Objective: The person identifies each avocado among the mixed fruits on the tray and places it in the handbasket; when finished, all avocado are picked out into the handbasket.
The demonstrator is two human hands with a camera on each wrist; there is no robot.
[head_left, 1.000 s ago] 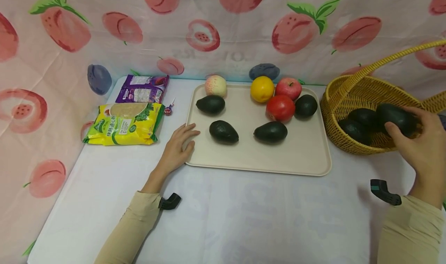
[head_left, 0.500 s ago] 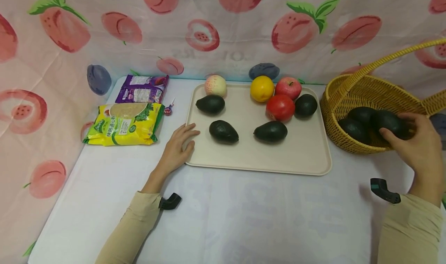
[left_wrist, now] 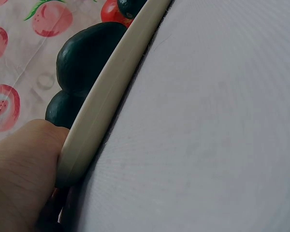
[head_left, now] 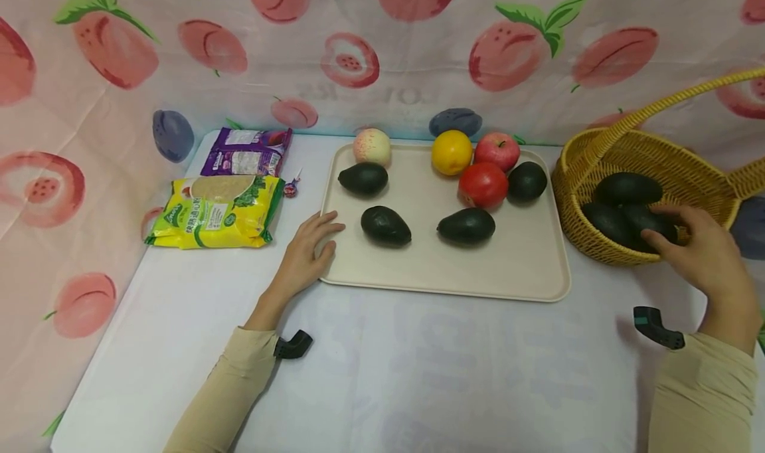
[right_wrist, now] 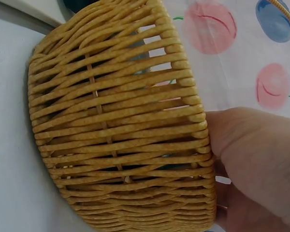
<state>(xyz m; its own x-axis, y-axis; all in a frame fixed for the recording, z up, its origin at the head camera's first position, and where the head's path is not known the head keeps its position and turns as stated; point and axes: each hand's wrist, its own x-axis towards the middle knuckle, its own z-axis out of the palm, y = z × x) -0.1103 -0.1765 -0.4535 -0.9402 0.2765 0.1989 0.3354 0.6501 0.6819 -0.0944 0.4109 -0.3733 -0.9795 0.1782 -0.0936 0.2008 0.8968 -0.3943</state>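
My right hand [head_left: 705, 247] reaches into the yellow wicker basket [head_left: 588, 237], its thumb and fingers around a dark green avocado [head_left: 651, 226]. Two more avocados lie against that one, one behind it [head_left: 629, 188] and one to its left [head_left: 606, 222]. In the right wrist view the basket wall [right_wrist: 121, 125] hides what the fingers hold. My left hand [head_left: 305, 250] rests on the left rim of the beige tray [head_left: 418, 283], fingers relaxed. On the tray lie several avocados, the nearest to this hand being one at front left [head_left: 385, 226].
Along the tray's back are a pale peach [head_left: 372, 147], an orange [head_left: 451, 153], an apple [head_left: 497, 151] and a red tomato-like fruit [head_left: 483, 185]. At left lie a yellow packet [head_left: 215, 212], a purple packet [head_left: 247, 152] and a lollipop [head_left: 291, 188]. The basket's handle [head_left: 663, 104] arches over it.
My right hand has lowered the avocado into the basket, moving left and toward the near rim. The avocado behind it has shifted slightly. The left hand stays on the tray.
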